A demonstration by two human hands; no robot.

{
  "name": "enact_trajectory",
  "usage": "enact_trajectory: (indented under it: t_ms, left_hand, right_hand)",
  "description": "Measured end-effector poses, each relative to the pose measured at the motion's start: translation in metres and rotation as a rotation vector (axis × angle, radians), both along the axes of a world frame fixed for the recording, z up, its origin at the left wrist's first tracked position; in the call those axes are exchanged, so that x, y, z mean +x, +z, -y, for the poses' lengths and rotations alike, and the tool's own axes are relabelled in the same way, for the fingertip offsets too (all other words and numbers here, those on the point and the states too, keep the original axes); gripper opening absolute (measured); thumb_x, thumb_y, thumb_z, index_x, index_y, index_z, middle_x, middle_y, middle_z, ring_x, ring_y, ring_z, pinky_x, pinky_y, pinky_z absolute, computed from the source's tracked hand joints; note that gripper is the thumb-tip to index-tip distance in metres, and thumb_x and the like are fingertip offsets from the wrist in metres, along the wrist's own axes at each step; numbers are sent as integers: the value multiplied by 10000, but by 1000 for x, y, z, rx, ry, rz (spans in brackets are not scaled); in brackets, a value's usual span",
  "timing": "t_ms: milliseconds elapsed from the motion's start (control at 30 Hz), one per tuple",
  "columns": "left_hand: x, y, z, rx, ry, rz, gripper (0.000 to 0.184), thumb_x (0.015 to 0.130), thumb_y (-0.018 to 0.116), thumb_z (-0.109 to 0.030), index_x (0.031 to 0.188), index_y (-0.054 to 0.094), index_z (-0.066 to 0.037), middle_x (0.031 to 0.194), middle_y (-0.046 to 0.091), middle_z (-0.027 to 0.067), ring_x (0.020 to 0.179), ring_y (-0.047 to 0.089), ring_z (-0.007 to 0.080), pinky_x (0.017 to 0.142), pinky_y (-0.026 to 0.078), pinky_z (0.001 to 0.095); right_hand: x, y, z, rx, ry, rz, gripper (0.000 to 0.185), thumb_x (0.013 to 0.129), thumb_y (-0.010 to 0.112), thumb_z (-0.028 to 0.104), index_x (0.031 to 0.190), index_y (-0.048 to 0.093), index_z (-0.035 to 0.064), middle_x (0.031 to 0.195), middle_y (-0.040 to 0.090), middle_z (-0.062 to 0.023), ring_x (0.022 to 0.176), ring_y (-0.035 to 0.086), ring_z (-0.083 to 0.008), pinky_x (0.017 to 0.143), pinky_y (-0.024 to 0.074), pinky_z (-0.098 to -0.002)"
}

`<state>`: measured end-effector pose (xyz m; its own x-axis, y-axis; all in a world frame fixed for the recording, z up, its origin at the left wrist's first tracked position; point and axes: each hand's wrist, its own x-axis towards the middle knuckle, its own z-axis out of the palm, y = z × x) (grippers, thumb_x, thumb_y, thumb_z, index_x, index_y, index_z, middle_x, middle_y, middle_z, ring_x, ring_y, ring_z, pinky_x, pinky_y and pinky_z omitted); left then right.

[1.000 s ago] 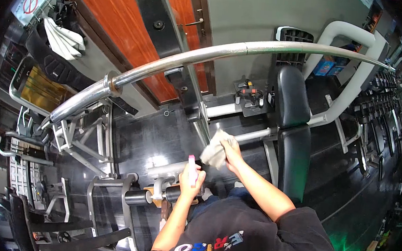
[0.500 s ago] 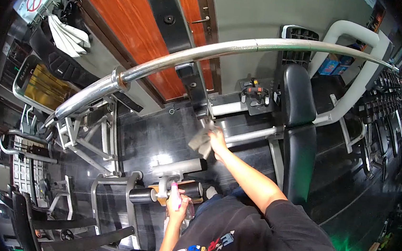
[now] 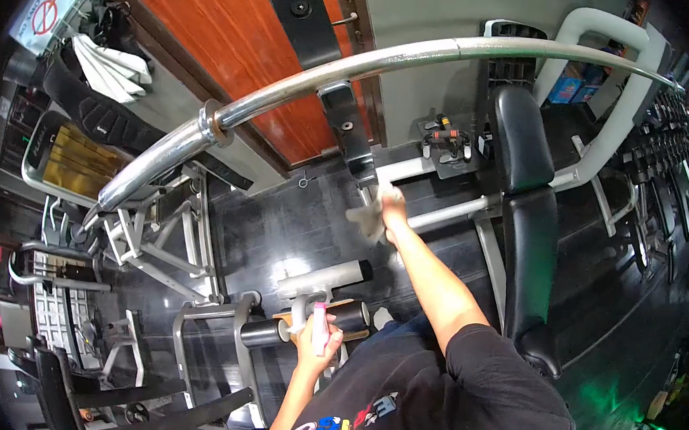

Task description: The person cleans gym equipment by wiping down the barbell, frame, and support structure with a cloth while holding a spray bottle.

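Observation:
My right hand [image 3: 393, 209] is closed on a greyish cloth [image 3: 367, 219] that hangs loose and looks smeared by motion. It is at the lower end of the black upright [image 3: 346, 125] of a bench press frame, near the white-grey tube that runs toward the seat. Lower down, my left hand [image 3: 313, 350] grips a spray bottle [image 3: 319, 327] with a pink and white head; fingers hide most of its body. Just beyond that hand are black foam rollers [image 3: 264, 332] on a grey leg support.
A long steel barbell [image 3: 391, 58] crosses overhead in front of me. The black padded bench [image 3: 521, 255] stands at right, push-up bars [image 3: 447, 136] behind it. Weight machines [image 3: 154, 231] fill the left, and dumbbell racks [image 3: 666, 149] line the far right. A wooden door [image 3: 213, 31] is ahead.
My right hand and the cloth have risen slightly along the frame and to the right. The view has shifted a little; my left hand still holds the spray bottle.

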<state>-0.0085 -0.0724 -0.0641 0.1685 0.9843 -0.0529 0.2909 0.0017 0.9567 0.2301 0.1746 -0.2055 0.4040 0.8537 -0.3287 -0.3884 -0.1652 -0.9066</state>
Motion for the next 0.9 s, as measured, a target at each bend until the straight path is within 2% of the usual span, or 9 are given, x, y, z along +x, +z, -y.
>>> enact_trajectory:
  t_ms: [167, 267, 300, 400, 433, 567, 667, 767, 900]
  left_hand:
    - [-15, -8, 2, 40, -21, -30, 519, 866, 693, -359, 1135, 511, 45, 725, 604, 58, 703, 632, 141, 688, 495, 278]
    - [-21, -11, -1, -3, -44, -34, 499, 869, 689, -348, 1131, 522, 43, 729, 626, 61, 707, 638, 136, 686, 497, 277]
    - [-20, -10, -4, 2, -50, -28, 499, 869, 689, -348, 1131, 522, 43, 729, 626, 61, 707, 638, 136, 686, 497, 277]
    - [-12, -2, -15, 42, 1, 17, 418, 810, 750, -326, 1083, 603, -47, 702, 627, 11, 646, 603, 103, 636, 490, 273]
    - [-9, 2, -19, 54, 6, 27, 421, 811, 748, -328, 1087, 603, -45, 706, 628, 10, 647, 603, 103, 636, 490, 274]
    - [-7, -11, -27, 75, 26, 96, 431, 815, 738, -343, 1081, 601, -32, 718, 637, 21, 664, 614, 120, 663, 496, 279]
    - [4, -8, -35, -41, 26, 229, 456, 813, 728, -367, 1061, 602, -6, 831, 659, 74, 761, 640, 166, 714, 501, 307]
    - [21, 11, -41, 65, -108, 117, 544, 800, 719, -445, 1094, 610, 0, 1129, 616, 135, 972, 630, 240, 800, 498, 338]
    - [53, 28, -54, 197, -304, 135, 521, 829, 704, -411, 1147, 606, -10, 1197, 577, 139, 914, 627, 236, 801, 502, 343]
  right_hand:
    - [-3, 11, 11, -156, -6, -293, 222, 902, 485, 115, 1093, 583, 60, 936, 609, -66, 876, 590, -209, 764, 498, -379]
    - [7, 25, -26, 105, -13, -572, 258, 893, 518, 121, 1145, 560, 82, 960, 628, -73, 879, 626, -204, 765, 538, -387]
    - [4, 109, 1, 53, -47, -438, 252, 905, 511, 142, 1148, 562, 99, 934, 619, -59, 795, 626, -172, 648, 535, -336]
    - [22, 48, 9, -26, 75, -289, 269, 912, 507, 156, 1175, 543, 111, 954, 617, -58, 744, 617, -161, 518, 489, -292]
    - [19, 88, 39, -67, 47, -320, 276, 917, 510, 179, 1187, 523, 124, 971, 612, -59, 721, 606, -154, 443, 436, -266]
    - [24, 21, 120, -101, 230, -297, 199, 941, 538, 171, 1131, 570, 124, 983, 620, 11, 893, 617, -131, 716, 521, -330]
    - [40, 60, 176, -49, 859, 143, 283, 963, 529, 172, 1227, 575, 81, 1074, 656, 21, 960, 583, -103, 898, 432, -259]
    - [40, 101, 191, 76, 1003, 100, 251, 924, 520, 67, 1159, 609, 50, 1075, 660, -4, 950, 571, -95, 846, 448, -255]
    - [36, 161, 182, 117, 967, 158, 234, 906, 531, 66, 1123, 610, 31, 1058, 646, -30, 963, 572, -124, 878, 446, -281]
